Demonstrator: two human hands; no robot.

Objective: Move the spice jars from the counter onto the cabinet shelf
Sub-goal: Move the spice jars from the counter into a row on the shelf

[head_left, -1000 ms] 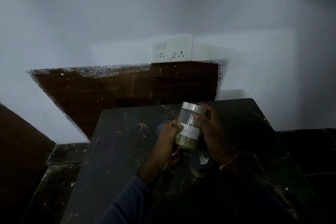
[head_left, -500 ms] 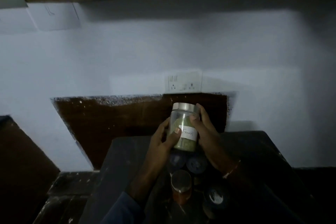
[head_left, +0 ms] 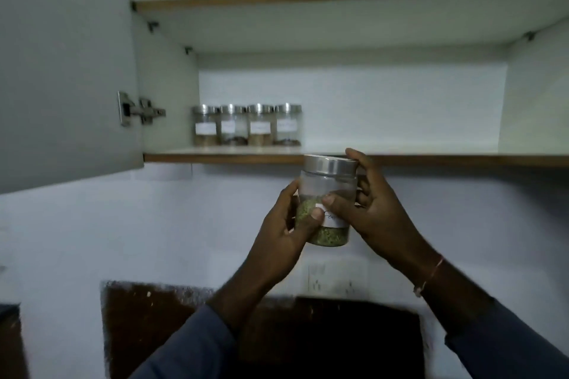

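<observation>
Both my hands, left hand (head_left: 288, 218) and right hand (head_left: 374, 209), grip the upright fennel-looking spice jar (head_left: 328, 200) just below the cabinet shelf (head_left: 431, 160); free space lies up, right of four shelved jars (head_left: 246, 124).

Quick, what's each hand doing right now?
Left hand: grips the spice jar low on its side.
Right hand: holds the same jar, fingers on its lid.
</observation>
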